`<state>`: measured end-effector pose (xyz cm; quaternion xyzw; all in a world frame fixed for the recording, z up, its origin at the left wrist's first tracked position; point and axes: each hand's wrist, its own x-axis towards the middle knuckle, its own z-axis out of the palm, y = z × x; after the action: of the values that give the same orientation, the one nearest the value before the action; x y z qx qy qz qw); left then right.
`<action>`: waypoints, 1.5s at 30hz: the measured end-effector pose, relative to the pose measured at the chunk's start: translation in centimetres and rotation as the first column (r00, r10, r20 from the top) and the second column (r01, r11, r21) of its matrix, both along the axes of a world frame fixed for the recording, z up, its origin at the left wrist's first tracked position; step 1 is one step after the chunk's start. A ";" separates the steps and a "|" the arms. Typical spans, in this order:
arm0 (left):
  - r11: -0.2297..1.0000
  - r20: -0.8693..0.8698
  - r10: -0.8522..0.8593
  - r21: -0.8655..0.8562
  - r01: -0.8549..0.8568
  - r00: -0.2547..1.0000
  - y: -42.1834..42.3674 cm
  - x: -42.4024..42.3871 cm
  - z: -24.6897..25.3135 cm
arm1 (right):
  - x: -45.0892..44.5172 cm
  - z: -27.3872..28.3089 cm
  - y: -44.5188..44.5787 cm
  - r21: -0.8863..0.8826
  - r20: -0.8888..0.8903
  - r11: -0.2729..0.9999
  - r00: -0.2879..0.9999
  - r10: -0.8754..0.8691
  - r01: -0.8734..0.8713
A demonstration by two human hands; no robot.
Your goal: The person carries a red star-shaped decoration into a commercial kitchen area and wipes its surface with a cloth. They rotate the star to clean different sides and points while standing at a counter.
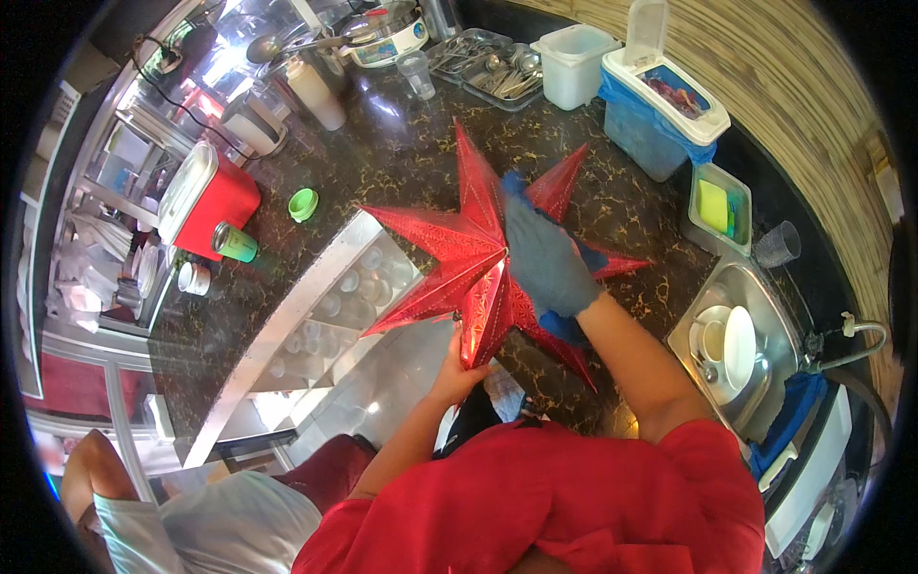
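A large red foil paper star with several embossed, dotted points is held up over the dark counter. My left hand grips its lowest point, close to my body. Over my right hand is a grey cloth mitt with blue fabric showing around its edges. That mitt lies across the star's right side, touching it to the right of the centre. The mitt hides my right fingers and part of the star's right points.
A stainless sink with dishes lies right. Behind stand a lidded bin, a white tub and cutlery trays. Left are a red cooler, a green tumbler and a green lid. Another person is lower left.
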<state>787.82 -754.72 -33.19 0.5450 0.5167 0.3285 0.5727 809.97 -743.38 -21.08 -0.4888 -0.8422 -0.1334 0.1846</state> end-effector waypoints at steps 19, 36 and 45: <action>0.982 -0.115 -0.136 -0.147 0.118 0.984 3.0 0.6 5.3 | 9.2 -2.6 -2.9 -0.277 -0.147 0.961 0.989 -0.030 -0.012; 0.978 -0.016 -0.103 -0.184 0.098 0.995 3.4 0.0 3.6 | 7.0 -9.3 -5.7 -0.091 -0.302 0.897 0.846 -0.439 0.433; 0.970 -0.148 -0.148 -0.214 0.114 0.978 3.2 0.3 3.9 | 7.1 -1.3 -2.1 -0.413 -0.680 0.857 0.730 -0.064 -0.309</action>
<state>788.07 -751.48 -29.25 0.5413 0.5555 0.1892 0.6021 817.08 -745.46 -22.33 -0.4749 -0.7536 0.2878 0.3517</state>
